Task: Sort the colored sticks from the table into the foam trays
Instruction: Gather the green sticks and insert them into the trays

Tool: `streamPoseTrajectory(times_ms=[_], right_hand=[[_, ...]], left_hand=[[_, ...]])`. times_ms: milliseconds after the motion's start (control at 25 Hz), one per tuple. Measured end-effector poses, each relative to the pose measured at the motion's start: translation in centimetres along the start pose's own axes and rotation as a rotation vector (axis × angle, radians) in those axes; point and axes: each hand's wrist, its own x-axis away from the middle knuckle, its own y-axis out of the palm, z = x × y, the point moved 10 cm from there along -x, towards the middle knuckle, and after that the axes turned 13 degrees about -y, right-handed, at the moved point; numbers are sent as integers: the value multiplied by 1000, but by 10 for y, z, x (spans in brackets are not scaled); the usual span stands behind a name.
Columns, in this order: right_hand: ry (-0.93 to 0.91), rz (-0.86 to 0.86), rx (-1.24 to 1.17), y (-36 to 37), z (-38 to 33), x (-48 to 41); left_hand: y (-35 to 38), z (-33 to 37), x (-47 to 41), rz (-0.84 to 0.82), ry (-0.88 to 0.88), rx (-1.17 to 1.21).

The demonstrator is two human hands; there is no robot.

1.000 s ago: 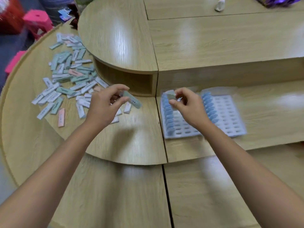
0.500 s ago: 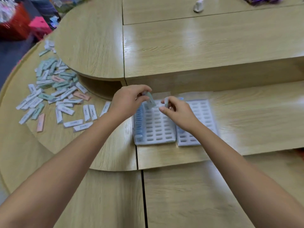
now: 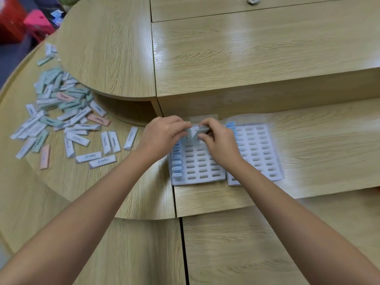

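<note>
Now that the left hand (image 3: pixel 162 134) has swung in from the scattered pile of pastel sticks (image 3: pixel 61 118) on its left, it and the right hand (image 3: pixel 221 142) pinch pale sticks (image 3: pixel 197 138) together above the white slotted foam tray (image 3: pixel 197 173) beneath them; slotting them in likely follows.

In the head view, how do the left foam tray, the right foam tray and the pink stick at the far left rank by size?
1. Left foam tray and right foam tray: they look alike; an arm covers part of the right one, so no ranking.
2. Pink stick: clearly smallest.
</note>
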Motion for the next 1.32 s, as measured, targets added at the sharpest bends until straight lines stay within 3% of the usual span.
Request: streamPoseTrajectory(times_ms=[280,600,760,840,1120,1320], right_hand=[[-105,12,46,20,-10,-5],[-189,46,136,30,-10,6],[-318,169,328,29,-23,15],[-347,190,314,28,-26,16],[-402,162,412,35,-28,11],[-384,120,383,32,-26,15]], left_hand=[[-5,2,-2,55,26,-23],[6,2,-3,-5,53,-31],[6,-7,1,-26,-65,86],[4,-13,2,-28,-135,127],[4,-12,3,8,-84,83],[4,-12,4,-80,-63,63]])
